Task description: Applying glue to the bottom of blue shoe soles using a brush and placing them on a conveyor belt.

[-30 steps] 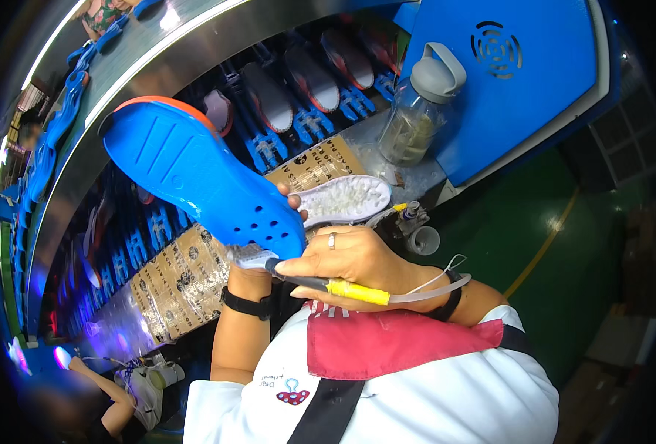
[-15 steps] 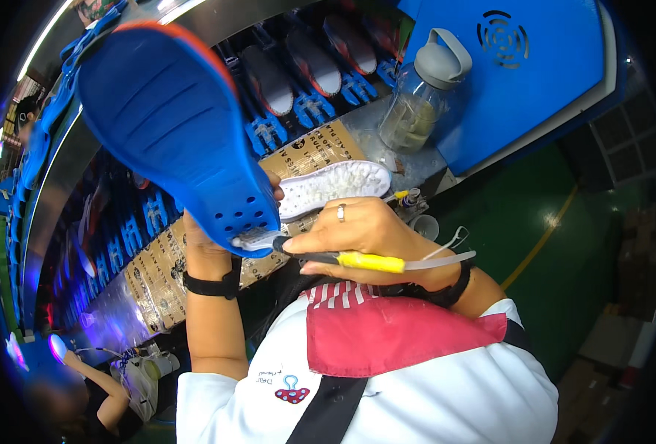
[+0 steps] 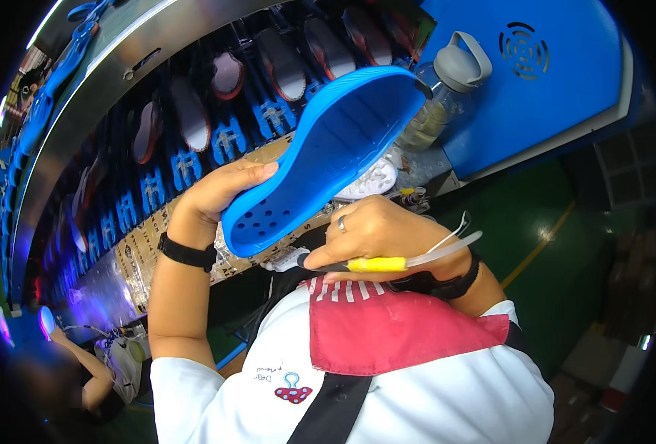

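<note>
A blue shoe sole (image 3: 328, 140) with raised side walls and several holes at its heel slants across the middle. My left hand (image 3: 221, 189) is closed on the sole's left edge, thumb on top and the other fingers hidden behind. Just below the heel end, my right hand (image 3: 376, 237) grips a brush (image 3: 376, 264) with a black and yellow handle. A pale tube runs back from the handle, and the whitish bristles (image 3: 287, 259) are close under the sole's rim; I cannot tell whether they touch it. Behind the sole lies a white sole (image 3: 376, 177), partly hidden.
Cardboard and clear wrap cover the bench (image 3: 147, 255). A rack (image 3: 228, 144) beyond holds several shoe soles on blue holders. At the right stand a clear bottle with a grey lid (image 3: 457, 66) and a blue machine panel (image 3: 565, 74). Another person's arm (image 3: 84, 362) shows at lower left.
The blue sole has swung from upper left toward the right and tilted, so its inner side shows more. My left hand now holds its left edge. The brush has shifted slightly down and right.
</note>
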Available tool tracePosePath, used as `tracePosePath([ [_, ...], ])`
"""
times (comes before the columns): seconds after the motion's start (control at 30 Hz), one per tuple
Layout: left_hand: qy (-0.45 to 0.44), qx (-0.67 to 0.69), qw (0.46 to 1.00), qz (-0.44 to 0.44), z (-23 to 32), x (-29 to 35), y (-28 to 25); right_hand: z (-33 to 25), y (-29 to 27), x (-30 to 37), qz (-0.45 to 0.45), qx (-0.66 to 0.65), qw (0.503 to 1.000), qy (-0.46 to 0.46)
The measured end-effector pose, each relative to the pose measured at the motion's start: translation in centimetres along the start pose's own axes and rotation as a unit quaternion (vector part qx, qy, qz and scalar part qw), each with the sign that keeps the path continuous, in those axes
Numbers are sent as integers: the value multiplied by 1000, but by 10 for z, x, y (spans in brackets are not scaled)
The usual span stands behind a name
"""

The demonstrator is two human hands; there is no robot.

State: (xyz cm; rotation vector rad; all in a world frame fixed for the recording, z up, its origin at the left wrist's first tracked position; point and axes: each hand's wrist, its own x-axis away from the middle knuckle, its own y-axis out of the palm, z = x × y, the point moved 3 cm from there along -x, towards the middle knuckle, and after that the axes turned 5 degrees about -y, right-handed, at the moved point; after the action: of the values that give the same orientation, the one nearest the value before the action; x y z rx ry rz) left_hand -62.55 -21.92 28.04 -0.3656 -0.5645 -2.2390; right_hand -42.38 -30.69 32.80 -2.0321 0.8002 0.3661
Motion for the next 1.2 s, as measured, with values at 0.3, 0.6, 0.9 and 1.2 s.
tracePosePath([
  [0.3,-148,-120,981,32,0,3,0,3,-1,5,-4,-28,999,-15],
  [0.6,-203,-171,964,34,-9,8,-17,6,-1,15,-10,-13,998,68],
  [0.9,-145,-7,987,73,-44,14,-41,10,-7,33,37,11,998,54],
  [1.2,227,425,876,-25,-94,5,-34,18,-18,47,165,-14,978,124],
])
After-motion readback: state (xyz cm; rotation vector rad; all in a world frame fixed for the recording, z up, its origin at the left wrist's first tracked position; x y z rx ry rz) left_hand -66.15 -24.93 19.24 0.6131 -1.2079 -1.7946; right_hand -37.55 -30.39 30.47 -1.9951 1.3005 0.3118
